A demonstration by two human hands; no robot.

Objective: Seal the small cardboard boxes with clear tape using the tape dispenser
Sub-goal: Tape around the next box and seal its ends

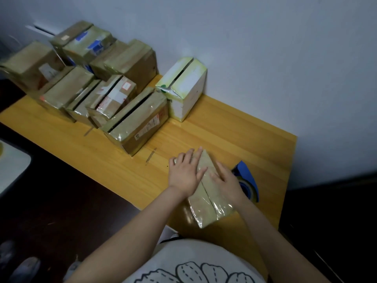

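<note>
From my end I see a yellow wooden table set against a pale blue-grey wall, with dark floor to its left and beyond its right end. 2 short greyish marks lie on the tabletop, 1 near the middle and 1 further left; I cannot tell what they are. A white rounded object is cut off by the left edge. A white strip crosses the wall at upper left. At the bottom, a white shirt carries a dark outlined print. A blurred grey shoe rests on the floor at lower left.
</note>
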